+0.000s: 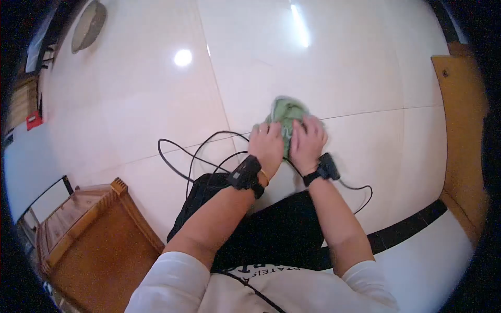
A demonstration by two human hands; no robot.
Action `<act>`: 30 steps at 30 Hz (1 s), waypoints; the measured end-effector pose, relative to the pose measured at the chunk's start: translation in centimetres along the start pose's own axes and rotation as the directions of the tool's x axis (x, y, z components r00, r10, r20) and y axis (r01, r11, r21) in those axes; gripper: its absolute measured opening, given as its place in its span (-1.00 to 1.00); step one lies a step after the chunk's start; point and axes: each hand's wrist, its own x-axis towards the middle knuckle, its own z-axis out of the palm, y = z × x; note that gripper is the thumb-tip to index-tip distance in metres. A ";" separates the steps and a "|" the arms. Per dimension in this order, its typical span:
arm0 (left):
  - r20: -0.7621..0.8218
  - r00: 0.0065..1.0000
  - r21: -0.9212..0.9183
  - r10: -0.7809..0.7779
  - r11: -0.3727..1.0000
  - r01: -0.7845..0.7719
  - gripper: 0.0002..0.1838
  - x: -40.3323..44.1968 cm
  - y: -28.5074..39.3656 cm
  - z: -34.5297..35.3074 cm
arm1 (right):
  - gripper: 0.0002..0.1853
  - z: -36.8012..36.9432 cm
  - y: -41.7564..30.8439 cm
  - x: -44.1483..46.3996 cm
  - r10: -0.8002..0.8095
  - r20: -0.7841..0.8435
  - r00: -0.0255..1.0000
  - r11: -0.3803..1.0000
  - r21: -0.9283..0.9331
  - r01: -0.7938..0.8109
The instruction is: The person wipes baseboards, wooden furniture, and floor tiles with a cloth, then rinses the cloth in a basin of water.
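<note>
A crumpled green cloth with a pale edge rests on the tiled floor in front of me. My left hand presses on its left side, fingers bent over the fabric. On the right side, my right hand has its fingers curled against the cloth, slightly smeared by motion. Both palms face down, and they hide the cloth's lower part. Each wrist wears a black strapped device; black cables loop on the floor beside my left hand.
A wooden piece of furniture stands at lower left. A tan wooden panel borders the right side. At upper left lies a round woven-looking object, and a small red item is at far left.
</note>
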 end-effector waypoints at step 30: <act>0.067 0.990 -0.316 0.124 0.944 -0.097 -0.70 8.3 12.8 0.2 | -0.55 -4.7 9.8 0.9 0.621 -0.069 0.781 0.675 0.553 -0.488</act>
